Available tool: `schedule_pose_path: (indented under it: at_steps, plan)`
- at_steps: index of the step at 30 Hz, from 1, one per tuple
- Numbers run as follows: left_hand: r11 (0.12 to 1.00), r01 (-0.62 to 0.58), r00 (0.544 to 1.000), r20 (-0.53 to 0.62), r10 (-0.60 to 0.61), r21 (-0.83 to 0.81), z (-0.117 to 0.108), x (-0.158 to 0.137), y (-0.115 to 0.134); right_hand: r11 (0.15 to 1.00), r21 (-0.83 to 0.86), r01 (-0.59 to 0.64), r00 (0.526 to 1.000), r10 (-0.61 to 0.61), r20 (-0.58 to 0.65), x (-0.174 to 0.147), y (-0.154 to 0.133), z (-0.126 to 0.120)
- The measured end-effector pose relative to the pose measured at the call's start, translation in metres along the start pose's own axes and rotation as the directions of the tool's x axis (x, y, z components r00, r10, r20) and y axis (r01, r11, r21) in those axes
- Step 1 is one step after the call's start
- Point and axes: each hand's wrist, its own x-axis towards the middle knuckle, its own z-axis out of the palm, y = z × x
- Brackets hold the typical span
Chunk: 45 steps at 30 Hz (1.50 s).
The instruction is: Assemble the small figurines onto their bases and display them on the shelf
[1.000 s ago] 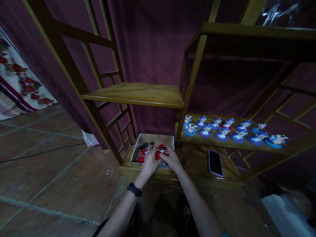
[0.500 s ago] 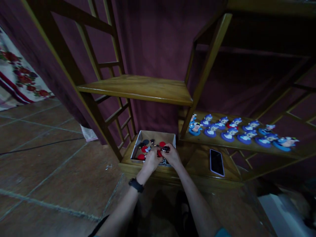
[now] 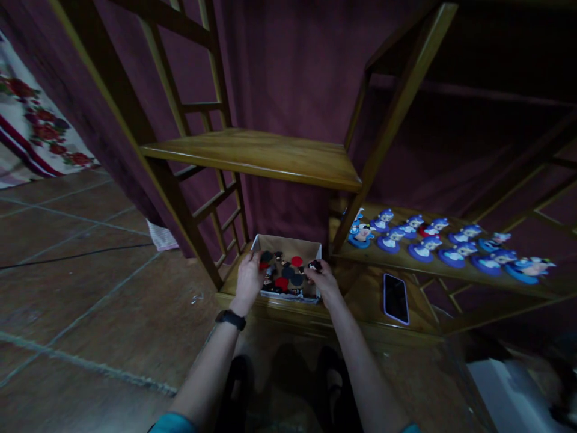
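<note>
A shallow open cardboard box (image 3: 288,243) stands on the low wooden shelf, with red discs (image 3: 282,282), dark discs (image 3: 296,280) and small dark-topped figures inside. My left hand (image 3: 249,281) reaches over the box's left side. Its fingers curl beside a dark disc (image 3: 267,257) and some red; what they grip, if anything, is hidden. At the right side of the box, my right hand (image 3: 325,284) pinches a small black-topped figurine (image 3: 315,265) between thumb and fingers.
Several purple- and blue-based figurines (image 3: 424,248) stand in rows on the raised shelf at right. Below them lies a phone (image 3: 395,298). A wooden shelf board (image 3: 256,153) overhangs the box. A slanted post (image 3: 387,138) rises to the box's right.
My hands were together over the box and have moved apart. The left went to the box's left side, the right slightly rightward with the figurine. More discs now show between them.
</note>
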Motion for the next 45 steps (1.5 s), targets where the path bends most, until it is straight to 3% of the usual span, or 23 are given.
schedule_pose_path:
  at_steps: [6,14,19,26,33,37,42,45]
  plan:
    - [0.987,0.158,0.977,0.149,-0.153,-0.019,0.006,0.008,-0.008,0.999,0.019,-0.026,0.999,0.027,-0.034,0.002,-0.011,-0.005]
    - [0.998,0.025,0.952,0.304,-0.041,0.056,0.051,0.003,0.02,0.994,0.095,-0.057,0.998,0.06,-0.022,0.002,-0.013,0.002]
    - [0.98,-0.002,0.925,0.372,-0.074,0.199,0.076,-0.006,0.031,0.979,0.173,-0.108,0.994,0.107,0.018,-0.003,-0.018,0.005]
    - [0.972,-0.012,0.912,0.402,-0.086,0.233,0.085,-0.008,0.03,0.972,0.182,-0.149,0.988,0.14,0.057,-0.004,-0.016,0.006]
    - [0.996,-0.035,0.969,0.247,0.013,0.084,0.08,-0.01,0.035,0.979,0.158,-0.126,0.992,0.12,0.045,-0.003,-0.016,0.0]
    - [0.989,0.027,0.991,0.134,-0.008,-0.145,0.075,0.0,0.043,0.99,0.122,-0.069,0.998,0.07,-0.001,0.0,-0.017,-0.001]
    - [0.835,0.087,0.982,0.187,0.019,-0.543,0.068,0.005,0.054,0.996,0.091,-0.016,1.0,0.016,-0.006,0.005,-0.014,-0.002]
    - [0.726,0.103,0.973,0.219,0.068,-0.68,0.063,-0.001,0.059,0.996,0.09,-0.008,1.0,0.008,-0.001,0.006,-0.013,-0.003]
